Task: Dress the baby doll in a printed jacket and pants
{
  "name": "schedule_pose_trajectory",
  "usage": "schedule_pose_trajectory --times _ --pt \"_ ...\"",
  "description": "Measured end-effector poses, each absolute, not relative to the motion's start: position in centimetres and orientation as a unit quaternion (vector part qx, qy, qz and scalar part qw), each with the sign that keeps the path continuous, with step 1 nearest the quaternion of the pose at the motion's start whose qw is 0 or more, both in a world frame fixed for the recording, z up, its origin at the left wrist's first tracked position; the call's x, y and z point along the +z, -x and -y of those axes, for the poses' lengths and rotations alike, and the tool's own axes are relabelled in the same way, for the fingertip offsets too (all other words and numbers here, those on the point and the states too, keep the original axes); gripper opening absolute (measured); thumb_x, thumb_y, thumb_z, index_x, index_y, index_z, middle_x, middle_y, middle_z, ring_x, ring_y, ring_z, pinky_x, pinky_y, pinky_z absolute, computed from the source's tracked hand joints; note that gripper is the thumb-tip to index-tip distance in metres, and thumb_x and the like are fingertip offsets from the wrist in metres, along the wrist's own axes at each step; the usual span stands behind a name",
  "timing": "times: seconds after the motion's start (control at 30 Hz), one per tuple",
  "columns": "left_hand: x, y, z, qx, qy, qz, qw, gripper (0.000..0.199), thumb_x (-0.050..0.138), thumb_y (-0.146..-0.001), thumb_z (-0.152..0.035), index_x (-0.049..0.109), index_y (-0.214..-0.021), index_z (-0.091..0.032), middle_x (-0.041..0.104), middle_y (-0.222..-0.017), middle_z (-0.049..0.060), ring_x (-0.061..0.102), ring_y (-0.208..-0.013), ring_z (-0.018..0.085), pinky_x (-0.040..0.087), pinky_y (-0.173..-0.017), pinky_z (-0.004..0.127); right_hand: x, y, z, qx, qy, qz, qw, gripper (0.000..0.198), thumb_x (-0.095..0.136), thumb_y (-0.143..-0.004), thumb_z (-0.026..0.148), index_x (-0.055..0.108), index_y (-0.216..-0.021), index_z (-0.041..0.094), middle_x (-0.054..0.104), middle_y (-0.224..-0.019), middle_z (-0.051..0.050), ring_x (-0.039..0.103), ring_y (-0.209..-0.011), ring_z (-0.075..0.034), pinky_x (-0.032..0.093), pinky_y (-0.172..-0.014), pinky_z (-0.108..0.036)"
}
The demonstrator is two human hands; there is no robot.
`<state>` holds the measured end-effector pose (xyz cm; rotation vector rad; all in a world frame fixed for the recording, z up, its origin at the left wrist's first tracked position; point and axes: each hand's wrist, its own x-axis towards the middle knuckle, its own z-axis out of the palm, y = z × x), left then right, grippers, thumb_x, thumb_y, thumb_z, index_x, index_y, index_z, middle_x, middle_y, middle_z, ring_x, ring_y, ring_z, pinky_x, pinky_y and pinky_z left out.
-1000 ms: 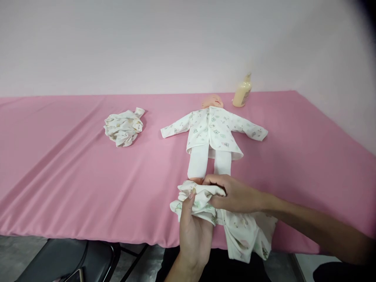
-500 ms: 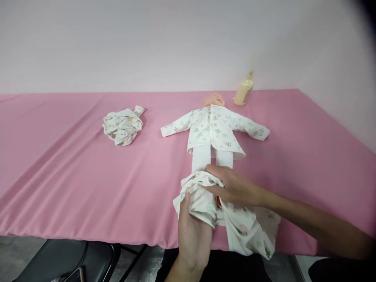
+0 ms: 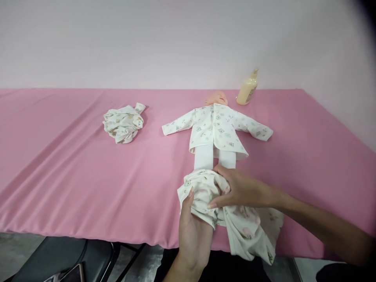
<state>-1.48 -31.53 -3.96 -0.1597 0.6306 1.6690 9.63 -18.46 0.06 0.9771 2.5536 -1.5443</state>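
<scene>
Printed trousers [image 3: 201,188] bunched around doll's leg [image 3: 203,157]

Doll [image 3: 216,98], feet hidden under printed garment [image 3: 202,188], lower centre; black chair [image 3: 66,256], cut off, lower left; bottle [image 3: 245,91], upper right, lettering [image 3: 252,93] too small for me to read.

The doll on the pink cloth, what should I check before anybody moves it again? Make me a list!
1. Doll lying on the pink cloth: ok.
2. Left hand holding the patterned garment, thumb on top: ok.
3. Right hand firmly gripping it too: cannot tell; it touches the garment, but its grip is partly hidden.
4. Garment smooth and all on the table: not ok; it's bunched up, and part hangs over the edge.
5. Doll's feet lying straight: cannot tell; they're hidden.
6. Bottle away from both hands: ok.
</scene>
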Motion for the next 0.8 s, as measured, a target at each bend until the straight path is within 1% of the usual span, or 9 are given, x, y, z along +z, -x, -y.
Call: schedule_pose_trajectory --times 0.1,0.17,0.27,0.4,0.5,0.57,0.63,0.73,0.8 --pt "-4.0 1.6 31.7 0.721 0.072 -0.283 0.628 0.047 0.054 -0.096 -0.039 0.057 -0.137 -0.018 0.060 -0.137 0.013 0.054 -0.130 0.029 0.048 -0.108 0.043 0.5 -9.9 17.9 -0.537 -0.256 -0.799 0.090 0.044 0.077 -0.075 0.048 0.060 -0.104 0.020 0.067 -0.089 -0.001 0.061 -0.077 -0.018 0.045 -0.062 -0.027" --pt "-4.0 1.7 31.8 0.721 0.075 -0.282 0.628 0.047 0.054 -0.095 -0.040 0.057 -0.137 -0.018 0.059 -0.137 0.013 0.054 -0.131 0.030 0.049 -0.107 0.043 0.4 -9.9 17.4 -0.577 -0.211 -0.780 0.118 0.037 0.074 -0.078 0.044 0.062 -0.102 0.018 0.068 -0.092 -0.002 0.062 -0.080 -0.018 0.047 -0.064 -0.027" --pt "-4.0 1.7 31.8 0.720 0.077 -0.276 0.632 0.048 0.054 -0.096 -0.040 0.055 -0.139 -0.019 0.058 -0.139 0.012 0.052 -0.133 0.029 0.049 -0.106 0.043 0.1 -9.7 16.7 -0.604 -0.167 -0.772 0.100 0.029 0.073 -0.080 0.036 0.064 -0.100 0.017 0.067 -0.095 -0.002 0.062 -0.083 -0.017 0.047 -0.067 -0.027" --pt "-4.0 1.8 31.7 0.725 0.071 -0.277 0.626 0.048 0.053 -0.096 -0.039 0.055 -0.139 -0.018 0.057 -0.140 0.013 0.051 -0.134 0.030 0.047 -0.109 0.045 -0.1 -9.6 16.7 -0.616 -0.146 -0.771 0.064 0.015 0.062 -0.083 0.022 0.063 -0.097 0.018 0.066 -0.087 -0.001 0.060 -0.076 -0.015 0.046 -0.065 -0.027" --pt "-3.8 1.9 31.6 0.726 0.081 -0.282 0.622 0.048 0.053 -0.096 -0.037 0.054 -0.140 -0.019 0.057 -0.141 0.012 0.050 -0.134 0.029 0.044 -0.112 0.045 -0.6 -9.4 17.4 -0.538 -0.205 -0.817 -0.010 0.007 0.057 -0.080 0.016 0.060 -0.086 0.019 0.063 -0.080 0.000 0.057 -0.075 -0.016 0.042 -0.063 -0.027" --pt "-3.6 1.8 31.7 0.725 0.087 -0.283 0.623 0.049 0.054 -0.096 -0.037 0.053 -0.141 -0.020 0.056 -0.142 0.011 0.049 -0.135 0.029 0.042 -0.114 0.044 -1.3 -9.2 18.2 -0.456 -0.248 -0.852 -0.069 0.012 0.054 -0.076 0.009 0.052 -0.079 0.020 0.059 -0.079 0.000 0.053 -0.074 -0.015 0.037 -0.062 -0.027" --pt "-3.5 1.6 32.0 0.722 0.084 -0.285 0.624 0.050 0.053 -0.096 -0.039 0.052 -0.143 -0.021 0.054 -0.144 0.010 0.048 -0.137 0.029 0.040 -0.116 0.044 -2.2 -8.9 18.9 -0.383 -0.278 -0.874 -0.106 0.021 0.049 -0.071 0.002 0.041 -0.074 0.021 0.055 -0.077 0.001 0.047 -0.069 -0.013 0.032 -0.059 -0.026" --pt "-3.8 1.5 32.9 0.715 0.059 -0.293 0.631 0.053 0.053 -0.096 -0.038 0.049 -0.146 -0.023 0.051 -0.147 0.010 0.044 -0.140 0.030 0.034 -0.120 0.047 -3.1 -8.5 19.6 -0.325 -0.323 -0.880 -0.123 0.026 0.045 -0.069 0.000 0.032 -0.073 0.022 0.049 -0.073 0.003 0.039 -0.061 -0.012 0.025 -0.054 -0.027" --pt "-4.2 1.5 33.9 0.710 0.016 -0.302 0.636 0.055 0.056 -0.094 -0.036 0.049 -0.147 -0.024 0.049 -0.150 0.009 0.041 -0.142 0.030 0.029 -0.122 0.047 -3.2 -8.4 19.7 -0.328 -0.350 -0.869 -0.124 0.024 0.044 -0.071 0.002 0.035 -0.079 0.023 0.051 -0.074 0.002 0.040 -0.061 -0.013 0.025 -0.054 -0.027"
